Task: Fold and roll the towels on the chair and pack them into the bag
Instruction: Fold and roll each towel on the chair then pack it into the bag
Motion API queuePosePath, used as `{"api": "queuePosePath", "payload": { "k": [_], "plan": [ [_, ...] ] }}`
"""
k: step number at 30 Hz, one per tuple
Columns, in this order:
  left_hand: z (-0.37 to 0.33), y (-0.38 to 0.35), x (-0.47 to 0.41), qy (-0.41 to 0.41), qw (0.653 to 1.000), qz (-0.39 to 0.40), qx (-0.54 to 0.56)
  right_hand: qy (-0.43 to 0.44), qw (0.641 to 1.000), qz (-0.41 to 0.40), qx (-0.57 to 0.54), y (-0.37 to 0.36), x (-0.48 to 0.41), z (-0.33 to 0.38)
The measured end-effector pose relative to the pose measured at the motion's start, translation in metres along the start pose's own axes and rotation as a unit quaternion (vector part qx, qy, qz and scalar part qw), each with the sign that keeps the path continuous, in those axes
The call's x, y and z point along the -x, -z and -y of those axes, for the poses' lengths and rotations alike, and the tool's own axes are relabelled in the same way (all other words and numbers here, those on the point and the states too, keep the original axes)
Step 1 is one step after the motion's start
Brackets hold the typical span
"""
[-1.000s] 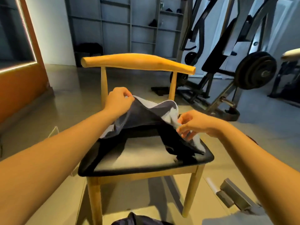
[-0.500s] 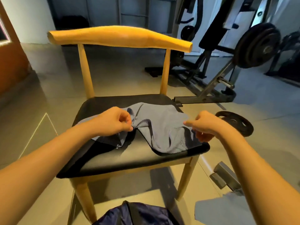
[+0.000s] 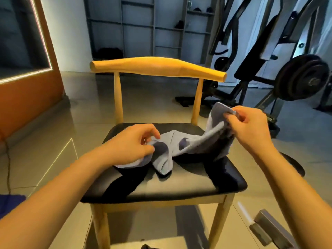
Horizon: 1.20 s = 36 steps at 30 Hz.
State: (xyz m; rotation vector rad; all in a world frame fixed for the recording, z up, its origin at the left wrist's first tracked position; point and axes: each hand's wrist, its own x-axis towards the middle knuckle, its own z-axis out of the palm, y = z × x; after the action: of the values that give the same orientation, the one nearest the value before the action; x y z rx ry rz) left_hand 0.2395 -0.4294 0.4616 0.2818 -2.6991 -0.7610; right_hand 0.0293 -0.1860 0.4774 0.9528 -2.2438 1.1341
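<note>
Against the chair (image 3: 179, 187), the left hand (image 3: 133, 144) is over the left half of the seat as it was half a second ago, its fingers (image 3: 152, 133) curled and pinching the left end of the grey towel (image 3: 172, 146) low against the black cushion. The towel itself has changed shape. It was slumped flat across the seat's middle and right, and now it runs as a twisted band from the left hand up to the right, with a loose fold drooping onto the seat's centre. The right hand (image 3: 251, 126) has made that change. It was down at the seat's right front edge, and it has risen well above the seat near the chair's right back post, thumb and forefinger pinching a corner of the towel while the other fingers curl loosely. I read this as hunting for corners and drawing the cloth out. The towel is still crumpled, so folding has not properly begun, and rolling and packing lie ahead. As for containers, only a dark sliver (image 3: 149, 247) shows on the floor below the chair's front rail. It may be the bag, but too little shows to tell, and nothing of its inside can be seen.
</note>
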Motion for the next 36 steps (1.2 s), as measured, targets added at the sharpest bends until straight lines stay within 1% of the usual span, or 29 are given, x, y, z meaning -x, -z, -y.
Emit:
{"api": "queuePosePath", "payload": {
  "k": [1, 2, 3, 4, 5, 6, 7, 8, 9, 10, 12, 15, 16, 17, 18, 19, 20, 21, 22, 23, 26, 28, 32, 34, 36],
  "plan": [
    [-0.002, 0.006, 0.002, -0.021, 0.996, -0.085, 0.026, 0.009, 0.999, -0.027, -0.023, 0.001, -0.001, 0.007],
    [-0.005, 0.011, 0.004, -0.036, 0.983, -0.169, 0.065, 0.003, 0.998, -0.037, -0.057, 0.000, -0.002, 0.013],
    [-0.009, 0.016, 0.007, -0.038, 0.966, -0.230, 0.108, -0.026, 0.994, -0.026, -0.100, -0.001, -0.001, 0.022],
    [-0.015, 0.020, 0.010, -0.028, 0.954, -0.260, 0.149, -0.069, 0.986, -0.001, -0.151, -0.004, 0.001, 0.029],
    [-0.021, 0.023, 0.012, -0.008, 0.947, -0.262, 0.187, -0.116, 0.973, 0.032, -0.199, -0.006, 0.005, 0.034],
    [-0.028, 0.026, 0.015, 0.015, 0.945, -0.241, 0.222, -0.152, 0.958, 0.051, -0.237, -0.008, 0.008, 0.039],
    [-0.033, 0.030, 0.018, 0.034, 0.949, -0.196, 0.245, -0.174, 0.950, 0.048, -0.257, -0.008, 0.012, 0.043],
    [-0.038, 0.033, 0.021, 0.049, 0.957, -0.132, 0.254, -0.195, 0.942, 0.033, -0.272, -0.008, 0.015, 0.045],
    [-0.042, 0.036, 0.024, 0.056, 0.967, -0.057, 0.240, -0.208, 0.941, 0.007, -0.267, -0.007, 0.018, 0.047],
    [-0.045, 0.038, 0.027, 0.059, 0.977, 0.013, 0.207, -0.219, 0.943, -0.016, -0.249, -0.005, 0.019, 0.049],
    [-0.050, 0.042, 0.032, 0.056, 0.984, 0.107, 0.133, -0.208, 0.958, -0.028, -0.197, 0.003, 0.020, 0.053],
    [-0.057, 0.047, 0.042, 0.034, 0.975, 0.191, 0.104, -0.174, 0.973, 0.027, -0.149, 0.017, 0.024, 0.065],
    [-0.061, 0.048, 0.045, 0.024, 0.973, 0.195, 0.124, -0.155, 0.977, 0.023, -0.142, 0.022, 0.026, 0.069],
    [-0.064, 0.049, 0.047, 0.011, 0.972, 0.168, 0.165, -0.127, 0.981, 0.004, -0.146, 0.028, 0.030, 0.076],
    [-0.067, 0.049, 0.047, 0.002, 0.970, 0.106, 0.220, -0.094, 0.982, -0.024, -0.161, 0.033, 0.033, 0.083],
    [-0.069, 0.048, 0.046, -0.001, 0.960, 0.027, 0.278, -0.062, 0.977, -0.052, -0.196, 0.038, 0.037, 0.091],
    [-0.071, 0.047, 0.045, 0.002, 0.943, -0.036, 0.330, -0.043, 0.967, -0.067, -0.241, 0.042, 0.039, 0.098],
    [-0.072, 0.045, 0.043, 0.005, 0.927, -0.069, 0.369, -0.039, 0.958, -0.067, -0.277, 0.045, 0.042, 0.104],
    [-0.072, 0.042, 0.043, 0.005, 0.918, -0.078, 0.389, -0.045, 0.955, -0.060, -0.288, 0.045, 0.044, 0.106],
    [-0.071, 0.038, 0.043, 0.007, 0.919, -0.074, 0.387, -0.060, 0.958, -0.043, -0.277, 0.043, 0.047, 0.106],
    [-0.069, 0.028, 0.047, 0.042, 0.941, -0.045, 0.334, -0.136, 0.969, 0.039, -0.201, 0.025, 0.056, 0.093],
    [-0.070, 0.022, 0.046, 0.075, 0.946, -0.031, 0.312, -0.165, 0.964, 0.067, -0.197, 0.014, 0.064, 0.088],
    [-0.071, 0.009, 0.042, 0.115, 0.940, -0.033, 0.320, -0.180, 0.954, 0.088, -0.223, 0.008, 0.066, 0.090],
    [-0.072, 0.004, 0.043, 0.108, 0.944, -0.024, 0.310, -0.188, 0.946, 0.114, -0.238, 0.009, 0.067, 0.093],
    [-0.074, 0.001, 0.046, 0.080, 0.943, 0.003, 0.323, -0.184, 0.942, 0.140, -0.245, 0.010, 0.071, 0.098]
  ]
}}
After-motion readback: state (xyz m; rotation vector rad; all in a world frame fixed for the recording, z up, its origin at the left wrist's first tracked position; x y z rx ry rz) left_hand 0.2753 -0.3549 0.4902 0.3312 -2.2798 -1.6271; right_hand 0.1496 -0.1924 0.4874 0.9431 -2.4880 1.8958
